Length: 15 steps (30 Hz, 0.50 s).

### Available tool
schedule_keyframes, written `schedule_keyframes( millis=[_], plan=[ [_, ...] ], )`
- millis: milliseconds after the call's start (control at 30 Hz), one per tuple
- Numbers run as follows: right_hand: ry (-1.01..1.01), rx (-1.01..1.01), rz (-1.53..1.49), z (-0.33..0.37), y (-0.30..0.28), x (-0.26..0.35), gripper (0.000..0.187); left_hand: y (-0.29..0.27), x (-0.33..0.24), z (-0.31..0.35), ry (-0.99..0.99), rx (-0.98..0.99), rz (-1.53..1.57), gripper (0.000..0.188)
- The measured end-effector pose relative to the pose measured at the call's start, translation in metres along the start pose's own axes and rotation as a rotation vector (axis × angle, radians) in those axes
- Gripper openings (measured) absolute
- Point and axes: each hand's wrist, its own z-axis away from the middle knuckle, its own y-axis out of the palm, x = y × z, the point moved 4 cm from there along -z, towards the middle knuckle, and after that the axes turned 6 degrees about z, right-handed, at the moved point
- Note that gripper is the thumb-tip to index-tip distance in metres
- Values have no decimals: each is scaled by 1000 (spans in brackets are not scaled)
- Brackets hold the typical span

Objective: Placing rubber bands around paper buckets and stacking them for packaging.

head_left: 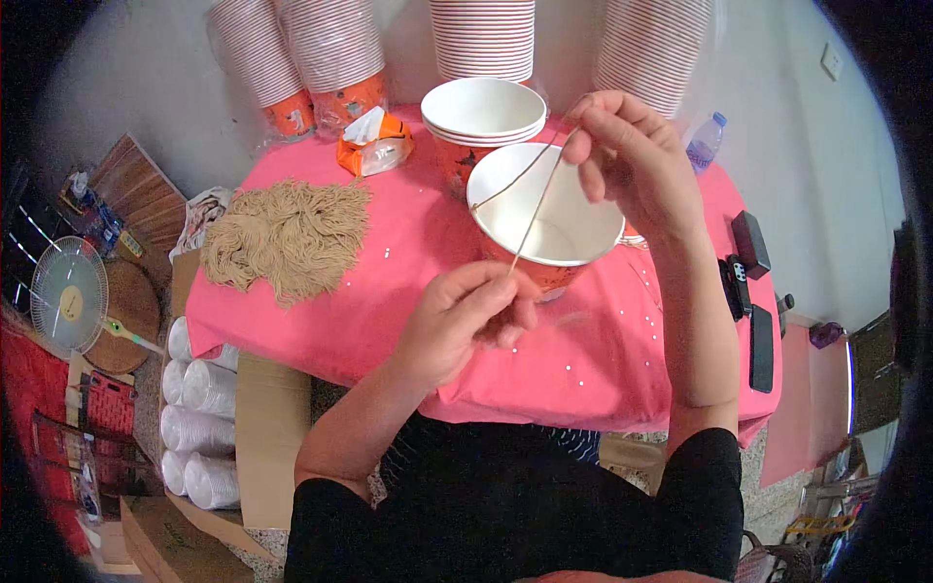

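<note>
Widest of all, a table draped in bright pink cloth (321, 330) fills the middle of the view. Along its back rise tall nested stacks of white-rimmed orange paper buckets (481, 39), finely ridged where rim sits on rim. Centre now: a single round paper bucket, white inside and orange outside (569, 233), light by the look of it, smooth and easily dented, so its firmer rim is the place to grip. Over on the left, a shaggy heap of tan cords (287, 238), limp and fibrous. To the hands! The right hand (632, 155), raised over the bucket, pinches thumb to fingertips; the left hand (476, 311), lower at the near side, pinches too. Straight between them runs a thin tan cord (535, 211), another stretch slanting to the left rim: almost weightless, flexible, best nipped in fingertips. Tiniest, scattered white specks (569, 368) dot the cloth.
</note>
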Motion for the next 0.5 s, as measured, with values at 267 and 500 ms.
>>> schedule_keyframes(
  millis=[267,500],
  plan=[
    [10,-141,29,-17,-44,-30,15,-26,26,30,-174,-1,211,27],
    [-345,-369,1206,2,-47,-26,18,-27,21,27,-220,-80,-53,22]
  ],
)
